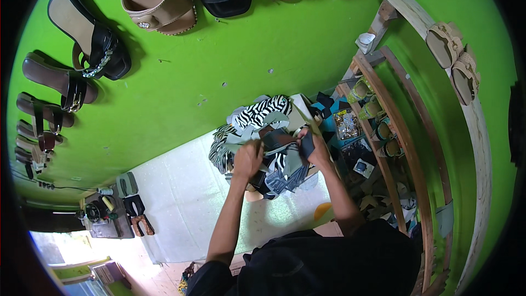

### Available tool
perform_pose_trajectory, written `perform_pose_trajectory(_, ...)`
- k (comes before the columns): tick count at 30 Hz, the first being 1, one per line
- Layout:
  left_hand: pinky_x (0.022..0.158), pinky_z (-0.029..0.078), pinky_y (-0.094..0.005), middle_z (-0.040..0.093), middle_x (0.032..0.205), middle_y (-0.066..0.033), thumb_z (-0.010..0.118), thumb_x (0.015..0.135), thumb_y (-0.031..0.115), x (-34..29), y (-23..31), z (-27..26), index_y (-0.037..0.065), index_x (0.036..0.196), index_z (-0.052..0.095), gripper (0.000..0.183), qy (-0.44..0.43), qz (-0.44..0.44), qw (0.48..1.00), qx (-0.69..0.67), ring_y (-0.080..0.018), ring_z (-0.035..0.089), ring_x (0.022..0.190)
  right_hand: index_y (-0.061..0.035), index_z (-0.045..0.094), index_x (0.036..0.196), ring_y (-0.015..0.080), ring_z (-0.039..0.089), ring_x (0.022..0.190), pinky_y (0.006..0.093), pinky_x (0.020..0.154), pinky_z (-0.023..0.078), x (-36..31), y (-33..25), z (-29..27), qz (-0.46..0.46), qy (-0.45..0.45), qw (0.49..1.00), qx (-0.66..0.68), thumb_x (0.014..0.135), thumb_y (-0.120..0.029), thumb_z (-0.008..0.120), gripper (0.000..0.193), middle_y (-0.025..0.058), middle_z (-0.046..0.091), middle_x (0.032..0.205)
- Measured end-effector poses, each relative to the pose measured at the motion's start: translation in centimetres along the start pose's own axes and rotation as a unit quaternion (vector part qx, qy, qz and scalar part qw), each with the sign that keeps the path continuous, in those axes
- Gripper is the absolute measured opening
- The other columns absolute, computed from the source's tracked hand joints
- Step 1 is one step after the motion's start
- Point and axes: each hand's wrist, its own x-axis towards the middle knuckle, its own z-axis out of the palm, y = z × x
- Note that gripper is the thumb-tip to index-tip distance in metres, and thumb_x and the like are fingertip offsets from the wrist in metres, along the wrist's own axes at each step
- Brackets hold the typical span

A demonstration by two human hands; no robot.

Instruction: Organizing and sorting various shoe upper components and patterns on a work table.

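Note:
A heap of material scraps lies on the white-covered table, near the wall. In it are a zebra-striped piece, grey-green pieces and dark ones. My left hand is closed at the left part of the heap; what its fingers hold is hidden. On the right side, my right hand grips a dark piece of material. Between the hands are a blurred dark brown piece and grey-green strips. A crumpled blue-grey piece lies in front of them.
Sandals hang along the green wall, among them a black one. To the right stands a wooden rack with several sandals; scraps and packets lie beside it. A sewing machine and dark folded pieces are at the table's far left.

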Motion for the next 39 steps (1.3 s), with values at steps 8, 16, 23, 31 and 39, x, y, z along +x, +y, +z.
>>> perform_pose_trajectory(8,0.084,0.054,-0.0479,0.063,0.113,-0.0194,0.049,0.095,0.021,9.7,-6.2,5.8,0.002,0.104,0.065,0.026,-0.130,0.035,0.984,0.115,-0.0397,0.063,0.100,-0.0042,0.052,0.103,0.0409,0.063,0.088,0.0470,0.075,0.048,-1.1,0.0,1.4,-0.117,-0.051,0.990,-0.061,0.086,0.002,0.059,0.019,0.0204,0.064,0.090)
perform_pose_trajectory(16,0.096,0.049,-0.0464,0.054,0.131,-0.0133,0.037,0.098,0.023,12.7,-6.9,8.5,0.002,0.108,0.066,0.037,-0.215,0.093,0.947,0.221,-0.0303,0.051,0.122,-0.0020,0.053,0.102,0.0412,0.063,0.089,0.0459,0.076,0.049,-1.5,0.5,1.6,-0.093,-0.048,0.992,-0.070,0.089,-0.002,0.059,0.015,0.0200,0.064,0.094)
perform_pose_trajectory(23,0.092,0.048,-0.0470,0.052,0.126,-0.0157,0.050,0.094,0.026,12.7,-10.0,6.9,0.004,0.105,0.063,0.029,-0.153,0.052,0.964,0.211,-0.0325,0.050,0.119,-0.0021,0.053,0.103,0.0411,0.063,0.089,0.0460,0.076,0.049,-1.2,-1.1,2.7,-0.124,-0.067,0.989,-0.048,0.089,-0.003,0.059,0.015,0.0198,0.064,0.095)
perform_pose_trajectory(31,0.080,0.049,-0.0446,0.065,0.091,-0.0168,0.067,0.084,0.008,12.2,0.2,-2.5,0.002,0.102,0.060,0.021,0.052,0.179,0.982,0.026,-0.0343,0.062,0.088,-0.0032,0.054,0.105,0.0413,0.062,0.089,0.0465,0.075,0.049,-1.5,0.4,0.7,-0.121,-0.018,0.990,-0.067,0.090,-0.004,0.058,0.016,0.0198,0.064,0.094)
perform_pose_trajectory(39,0.064,0.049,-0.0247,0.063,0.088,-0.0061,0.071,0.085,-0.001,7.4,2.9,-6.1,0.001,0.104,0.056,0.025,0.159,-0.028,0.962,-0.220,-0.0111,0.059,0.075,-0.0020,0.054,0.104,0.0416,0.064,0.082,0.0436,0.068,0.050,0.2,-1.3,-1.2,-0.097,0.112,0.987,-0.056,0.092,-0.004,0.058,0.013,0.0206,0.065,0.088)
